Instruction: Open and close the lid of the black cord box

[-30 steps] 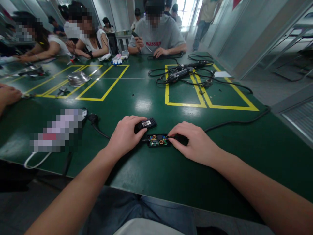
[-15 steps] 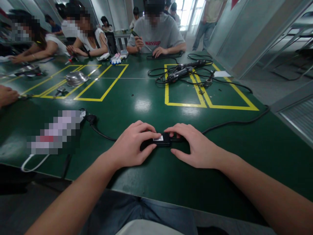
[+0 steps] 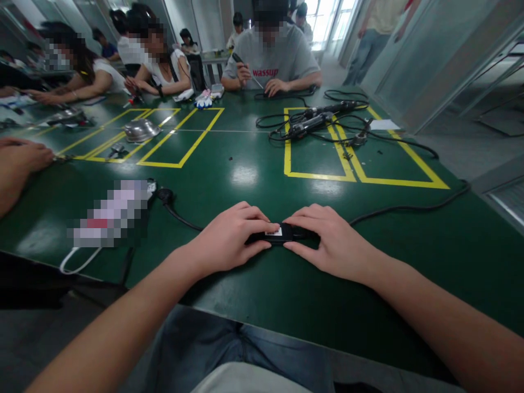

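A small black box (image 3: 287,233) with a white label lies on the green table, cables running out on both sides. My left hand (image 3: 234,236) grips its left part between thumb and fingers, a fingertip on the label. My right hand (image 3: 333,243) pinches the box's right end with thumb and fingers, the cable passing under the palm. Left of my hands, a black plug (image 3: 166,196) on a cord lies beside a blurred pinkish object (image 3: 117,210) with a white loop.
Black handheld tools (image 3: 311,124) with coiled cables lie on yellow tape outlines farther back. A metal bowl (image 3: 141,131) stands at the back left. Another person's hand (image 3: 24,164) rests at the left edge. Across the table a person (image 3: 272,60) holds a screwdriver.
My right thumb and fingers have closed in on the right end of the box. The whole view has shifted, so the table items appear farther right.
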Available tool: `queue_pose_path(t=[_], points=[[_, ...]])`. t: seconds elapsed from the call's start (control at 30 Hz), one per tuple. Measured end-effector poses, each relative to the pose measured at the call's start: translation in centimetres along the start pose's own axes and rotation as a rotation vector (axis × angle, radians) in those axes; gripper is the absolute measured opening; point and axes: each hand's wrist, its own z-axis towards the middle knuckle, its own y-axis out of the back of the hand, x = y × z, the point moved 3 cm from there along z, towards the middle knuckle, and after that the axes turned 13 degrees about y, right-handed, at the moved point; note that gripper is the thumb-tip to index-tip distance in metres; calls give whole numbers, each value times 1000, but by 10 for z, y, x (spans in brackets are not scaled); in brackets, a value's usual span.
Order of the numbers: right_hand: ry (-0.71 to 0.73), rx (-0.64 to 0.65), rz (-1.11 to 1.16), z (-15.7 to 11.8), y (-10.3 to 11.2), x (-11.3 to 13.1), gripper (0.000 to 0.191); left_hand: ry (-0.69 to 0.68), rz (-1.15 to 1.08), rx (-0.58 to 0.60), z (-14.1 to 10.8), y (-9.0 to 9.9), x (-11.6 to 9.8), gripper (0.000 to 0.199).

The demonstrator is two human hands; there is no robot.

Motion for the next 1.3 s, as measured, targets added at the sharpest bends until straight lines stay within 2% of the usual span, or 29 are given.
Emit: queue_pose_path(t=[0.23,0.4,0.47,0.53,0.57,0.6,0.67,0.77,0.87,0.97,1.03,1.13,1.3], points=[[-35,0,42,1,-6,-2,23,103,90,154,12,8,-9,28],[-144,-52,85,0,-17,-6,20,206,38,188,27,15,-5,33],[-173,-70,109,-1,-21,-8,27,247,-53,244,37,18,4,32],[-225,-131,147,-3,-23,-11,48,254,-183,355,47,19,14,32],[-240,-167,163,-4,-22,-12,52,276,-201,341,52,20,22,33],[-238,-190,173,-5,-22,-12,50,324,-167,237,57,22,30,33],[-213,-194,164,-4,-22,-10,35,374,-100,111,63,21,45,37],[-191,-171,126,-1,-21,-7,16,379,-43,47,65,12,59,34],[-195,-163,100,2,-20,-5,12,337,-10,19,61,8,61,32],[-202,-168,91,2,-20,-5,10,287,26,-32,51,12,52,27],[-208,-174,88,1,-21,-5,9,248,39,-26,42,14,44,20],[-224,-187,79,1,-21,-5,9,161,22,101,29,8,34,10],[-266,-177,72,8,-20,-4,9,138,-31,152,22,5,36,6]])
